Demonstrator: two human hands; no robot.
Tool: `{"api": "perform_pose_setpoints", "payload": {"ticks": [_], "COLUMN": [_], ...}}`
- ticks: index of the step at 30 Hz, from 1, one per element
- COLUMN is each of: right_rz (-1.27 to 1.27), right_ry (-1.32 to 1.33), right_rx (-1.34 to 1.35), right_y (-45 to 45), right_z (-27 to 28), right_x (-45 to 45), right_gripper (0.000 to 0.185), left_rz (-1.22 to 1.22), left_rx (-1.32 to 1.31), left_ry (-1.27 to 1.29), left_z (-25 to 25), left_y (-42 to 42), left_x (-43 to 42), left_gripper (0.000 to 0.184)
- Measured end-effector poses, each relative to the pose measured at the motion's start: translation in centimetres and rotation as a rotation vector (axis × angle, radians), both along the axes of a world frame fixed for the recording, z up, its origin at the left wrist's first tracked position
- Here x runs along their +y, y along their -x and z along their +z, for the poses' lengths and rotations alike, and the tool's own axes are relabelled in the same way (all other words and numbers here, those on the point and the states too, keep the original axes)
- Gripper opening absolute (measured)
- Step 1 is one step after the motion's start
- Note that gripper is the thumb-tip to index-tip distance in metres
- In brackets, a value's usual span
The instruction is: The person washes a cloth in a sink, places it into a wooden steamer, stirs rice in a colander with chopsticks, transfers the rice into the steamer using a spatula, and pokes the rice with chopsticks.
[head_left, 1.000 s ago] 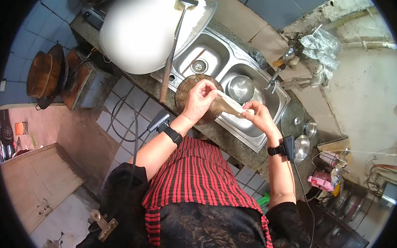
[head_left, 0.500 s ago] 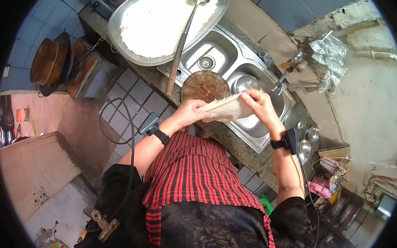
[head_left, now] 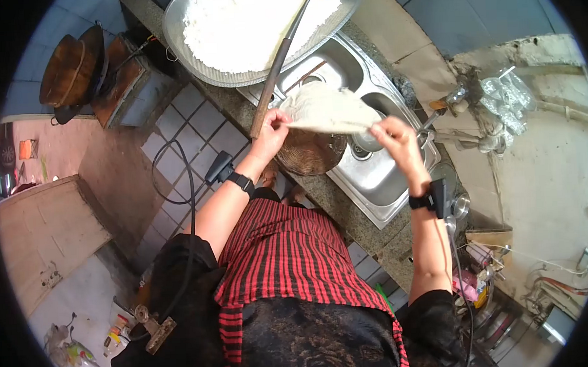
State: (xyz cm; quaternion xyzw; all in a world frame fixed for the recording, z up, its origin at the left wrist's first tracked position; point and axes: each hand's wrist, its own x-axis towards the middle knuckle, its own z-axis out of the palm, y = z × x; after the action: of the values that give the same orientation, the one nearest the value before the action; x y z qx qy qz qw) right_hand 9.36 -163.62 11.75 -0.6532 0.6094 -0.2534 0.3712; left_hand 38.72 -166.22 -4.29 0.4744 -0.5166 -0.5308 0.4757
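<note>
A pale cloth [head_left: 327,110] is stretched between my two hands, its near edge taut and its far part billowing over the sink. My left hand [head_left: 270,135] pinches one corner, close to the wooden handle of a long metal-headed tool [head_left: 275,76]. The opposite corner is gripped by my right hand [head_left: 397,139], slightly blurred. Under the cloth, a round woven basket [head_left: 309,158] sits at the counter's edge, partly covered from view. A metal bowl [head_left: 369,139] in the right basin is also partly hidden.
A wide mesh tray [head_left: 232,78] of white, rice-like grains [head_left: 235,32] overhangs the counter, with the tool lying across it. The double steel sink [head_left: 383,196] is beyond the basket. A wooden lid [head_left: 69,72] rests at left. Plastic bags [head_left: 508,102] hang by the wall.
The cloth has been lifted away from me and has opened from a narrow fold into a billowing sheet. Both hands moved forward and somewhat apart, still holding it.
</note>
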Motion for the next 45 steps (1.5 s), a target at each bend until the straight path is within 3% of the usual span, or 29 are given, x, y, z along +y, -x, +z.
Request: {"api": "perform_pose_setpoints", "payload": {"ticks": [1, 3, 5, 7, 9, 12, 13, 15, 16, 17, 19, 20, 23, 24, 26, 27, 29, 30, 31, 33, 37, 40, 41, 45], "right_rz": [-0.001, 0.129, 0.232, 0.403, 0.438, 0.020, 0.018, -0.404, -0.516, -0.512, -0.735, -0.876, -0.884, -0.841, -0.876, -0.920, -0.797, -0.728, -0.656, -0.571, -0.303, -0.179, 0.076, 0.203], "right_ry": [-0.077, 0.025, 0.046, -0.019, -0.043, -0.240, -0.242, -0.199, -0.336, -0.337, -0.780, -0.720, -0.589, -0.330, -0.318, -0.309, -0.248, -0.277, -0.309, -0.379, -0.444, -0.574, -0.745, -0.849], "right_rx": [0.038, 0.142, 0.280, 0.459, 0.478, 0.358, 0.356, 0.256, 0.112, 0.112, -0.245, -0.366, -0.281, -0.287, -0.330, -0.372, -0.387, -0.459, -0.530, -0.553, -0.560, -0.628, -0.662, -0.642], "right_y": [-0.1, -0.5, -0.7, -1.6, -1.8, -2.2, -2.1, -1.4, -1.1, -0.6, -0.7, -1.2, -2.4, -3.4, -5.6, -6.3, -7.0, -8.6, -10.0, -12.0, -18.9, -24.4, -25.2, -33.6], "right_z": [-1.4, -6.4, -12.4, -15.9, -18.2, -17.9, -18.7, -22.1, -23.8, -25.3, -25.7, -26.9, -28.2, -28.1, -24.5, -22.9, -21.0, -17.5, -15.1, -14.0, -11.0, -8.0, -7.2, -3.7], "right_x": [1.1, 3.3, 6.0, 8.1, 9.4, 8.8, 8.4, 7.4, 6.5, 5.8, 3.8, 3.7, 3.9, 4.3, 4.7, 5.2, 6.4, 6.6, 6.8, 7.1, 6.9, 7.2, 6.6, 7.5], "right_gripper": [0.016, 0.013, 0.013, 0.015, 0.016, 0.024, 0.024, 0.035, 0.046, 0.046, 0.060, 0.065, 0.065, 0.065, 0.064, 0.063, 0.063, 0.063, 0.063, 0.062, 0.055, 0.049, 0.046, 0.031], "left_rz": [-0.030, -0.101, -0.113, -0.358, -0.351, -0.291, -0.243, -0.243, -0.303, -0.361, -0.408, -0.490, -0.556, -0.531, -0.384, -0.232, -0.050, -0.072, 0.016, -0.016, 0.363, 0.630, 0.665, 0.835], "left_rx": [-0.191, -0.528, -0.616, -0.841, -0.863, -0.882, -0.881, -0.874, -0.814, -0.752, -0.750, -0.863, -1.031, -1.002, -0.803, -0.456, -0.120, 0.275, 0.519, 0.725, 0.538, 0.860, 0.878, 1.024], "left_ry": [0.098, 0.222, 0.215, 0.256, 0.196, 0.059, -0.016, 0.001, 0.110, 0.218, 0.212, 0.075, -0.146, -0.242, -0.437, -0.646, -0.978, -1.052, -1.042, -0.855, -0.846, -0.724, -0.688, -0.476], "left_z": [-0.3, 0.4, -1.8, -3.9, -4.5, -3.7, -2.9, -2.3, -2.2, -2.4, -3.6, -4.3, -5.9, -6.4, -6.3, -7.5, -1.8, -1.1, 0.8, 2.9, 7.0, 7.3, 7.7, 9.7], "left_y": [-0.8, -2.1, -3.5, -5.1, -5.4, -5.1, -4.6, -3.4, -2.7, -2.2, -2.0, -2.1, -3.5, -4.6, -6.0, -6.9, -7.7, -8.8, -9.6, -11.6, -17.0, -22.9, -24.5, -30.4], "left_x": [0.8, 2.3, 4.4, 6.0, 7.4, 7.4, 7.0, 5.9, 5.4, 5.2, 5.2, 5.4, 6.4, 6.9, 7.4, 8.1, 7.5, 7.7, 8.1, 9.7, 14.4, 18.3, 19.6, 22.8], "left_gripper": [0.008, 0.008, 0.005, 0.004, 0.005, 0.010, 0.014, 0.015, 0.016, 0.017, 0.016, 0.015, 0.016, 0.017, 0.026, 0.046, 0.065, 0.075, 0.073, 0.062, 0.051, 0.050, 0.050, 0.053]}}
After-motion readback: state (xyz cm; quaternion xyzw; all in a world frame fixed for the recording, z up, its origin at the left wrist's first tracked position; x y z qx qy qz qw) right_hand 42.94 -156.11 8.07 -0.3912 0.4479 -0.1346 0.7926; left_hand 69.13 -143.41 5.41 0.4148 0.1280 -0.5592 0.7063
